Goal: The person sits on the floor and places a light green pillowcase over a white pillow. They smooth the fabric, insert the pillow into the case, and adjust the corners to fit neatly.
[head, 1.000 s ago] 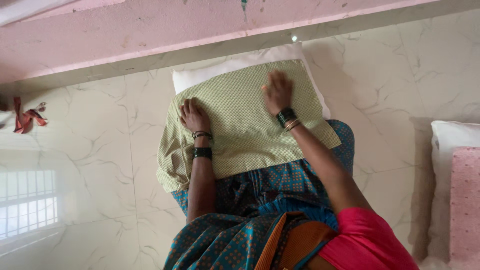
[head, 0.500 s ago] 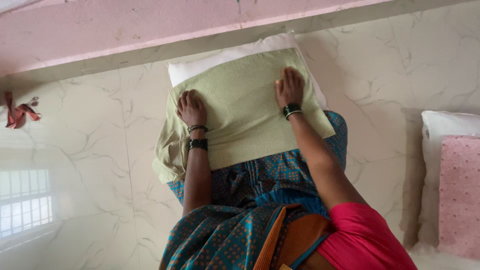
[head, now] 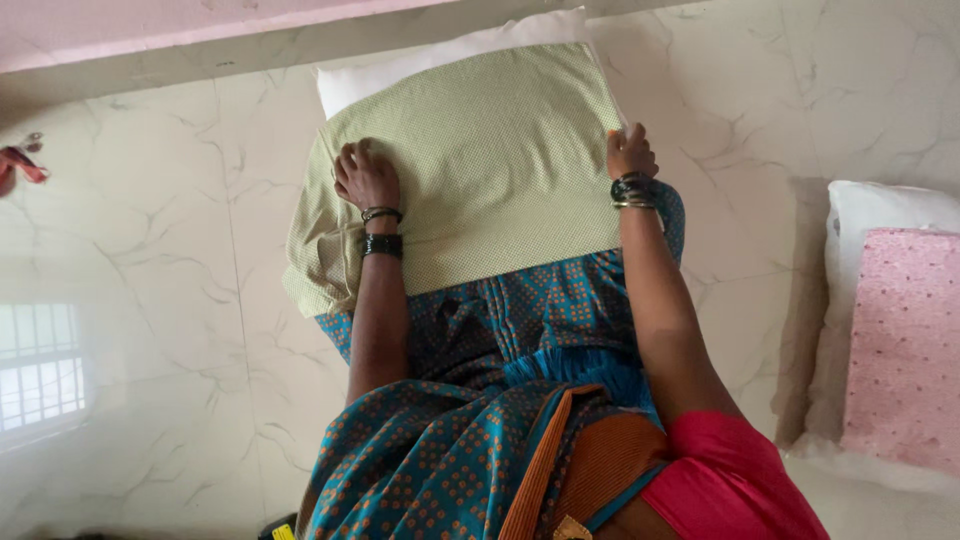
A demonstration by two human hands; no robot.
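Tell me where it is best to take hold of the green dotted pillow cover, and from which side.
Probably at its two long side edges. The green dotted pillow cover lies flat over the white pillow, so the edges are the only free folds. The right hand is at the right edge; the left hand rests flat near the loose, bunched left edge, the easier grip.

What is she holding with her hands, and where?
The right hand grips the green pillow cover at its right edge; the left hand presses flat on top.

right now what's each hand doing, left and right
Left hand: curled, pressing down on the green pillow cover.
Right hand: fingers closed on the cover's right edge, beside the white pillow.
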